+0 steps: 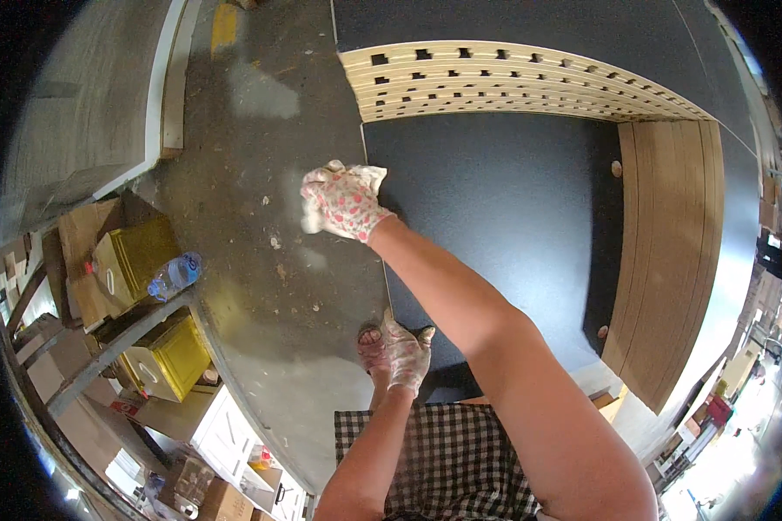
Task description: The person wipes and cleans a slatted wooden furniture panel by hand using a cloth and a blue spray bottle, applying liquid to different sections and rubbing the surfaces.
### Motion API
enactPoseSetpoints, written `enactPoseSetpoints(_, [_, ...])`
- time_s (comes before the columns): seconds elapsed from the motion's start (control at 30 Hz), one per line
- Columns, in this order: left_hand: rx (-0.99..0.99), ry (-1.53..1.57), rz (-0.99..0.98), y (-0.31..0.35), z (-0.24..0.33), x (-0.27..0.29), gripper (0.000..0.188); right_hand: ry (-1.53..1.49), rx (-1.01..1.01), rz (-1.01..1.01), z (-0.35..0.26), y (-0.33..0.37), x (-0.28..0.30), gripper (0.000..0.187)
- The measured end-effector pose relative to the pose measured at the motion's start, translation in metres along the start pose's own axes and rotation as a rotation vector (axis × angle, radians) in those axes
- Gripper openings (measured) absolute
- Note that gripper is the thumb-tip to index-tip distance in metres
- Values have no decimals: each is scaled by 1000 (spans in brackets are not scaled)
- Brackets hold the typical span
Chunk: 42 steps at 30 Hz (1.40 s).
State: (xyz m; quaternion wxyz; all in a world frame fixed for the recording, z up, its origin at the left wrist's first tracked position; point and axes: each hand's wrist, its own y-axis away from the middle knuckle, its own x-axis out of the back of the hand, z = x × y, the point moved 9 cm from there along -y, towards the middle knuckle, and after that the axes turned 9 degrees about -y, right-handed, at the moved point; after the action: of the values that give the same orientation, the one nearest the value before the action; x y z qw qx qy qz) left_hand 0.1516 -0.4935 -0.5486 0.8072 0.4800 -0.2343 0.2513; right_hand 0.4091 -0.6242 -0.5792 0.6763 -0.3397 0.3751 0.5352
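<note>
My right hand (347,204), in a white glove with pink dots, is closed round a crumpled white cloth (373,176). It is at the left edge of a large dark board (495,200), with my forearm stretched across the board. My left hand (407,356), in a similar stained glove, rests at the same edge nearer to me. Its thumb stands apart from its stretched fingers; the fingertips are partly hard to make out.
Beyond the board lies a stack of notched light wooden strips (495,82). Brown wooden panels (669,252) stand along its right. A sandalled foot (373,349) is on the concrete floor (252,174). At left are a metal rail (117,352), yellow boxes (178,356) and a plastic bottle (175,276).
</note>
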Motion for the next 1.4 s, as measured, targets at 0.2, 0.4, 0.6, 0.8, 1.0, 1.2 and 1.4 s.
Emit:
enactPoseSetpoints(0.2, [216,114,-109,5,-28,45,90,1489,536,382,-66,70,-108,21])
enactPoseSetpoints(0.4, [124,90,75,7,-22,25,89,3361,294,498,-10,7,-126,33])
enactPoseSetpoints(0.6, [245,-216,-29,8,-54,26,91,3025,-126,3,35,19,-86,13])
enactPoseSetpoints(0.8, [125,-129,130,7,-32,32,90,3470,968,886,-138,116,-241,31])
enactPoseSetpoints(1.0, [129,-34,127,3,-63,14,92,3164,-46,698,-45,20,-126,38])
enactPoseSetpoints(1.2, [114,-31,-63,-3,-54,15,96,3080,-66,202,-16,95,-140,35])
enactPoseSetpoints(1.4, [161,-54,-82,-9,-53,27,95,3114,119,1152,-110,332,-215,42])
